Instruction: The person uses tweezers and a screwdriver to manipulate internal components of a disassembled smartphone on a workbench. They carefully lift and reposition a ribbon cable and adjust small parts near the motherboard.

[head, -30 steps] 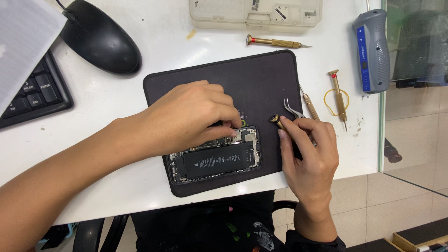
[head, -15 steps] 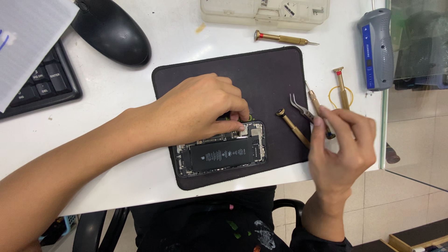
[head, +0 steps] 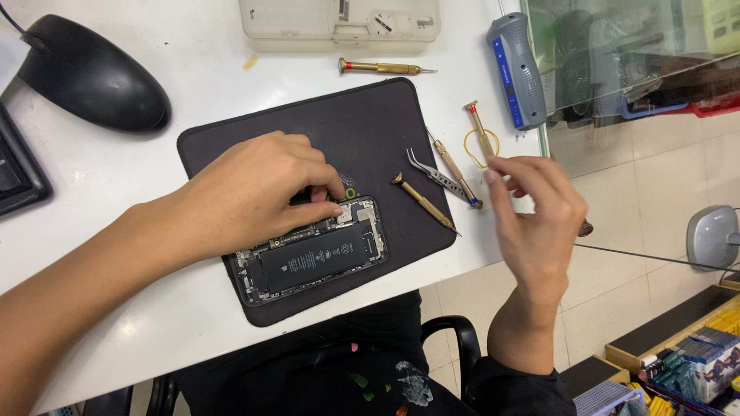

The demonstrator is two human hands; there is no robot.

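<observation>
From the head view, the left hand [head: 262, 189] presses fingertips on the opened phone [head: 312, 250] (thin, fragile, best held by its edges) on the dark mat [head: 370, 131] near the desk's [head: 193, 69] front edge, while the right hand [head: 539, 212] hovers loosely open, empty, beside the tweezers [head: 439, 176].

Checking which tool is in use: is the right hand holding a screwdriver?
No, the right hand hovers empty beside the dark rectangular work mat, where the brass-handled screwdriver lies untouched.

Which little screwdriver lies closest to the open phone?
Find the dark rectangular work mat on the white table. Right of the opened phone under the left hand lies a slim brass screwdriver. It alone rests wholly on the mat, beside the silver tweezers.
</observation>
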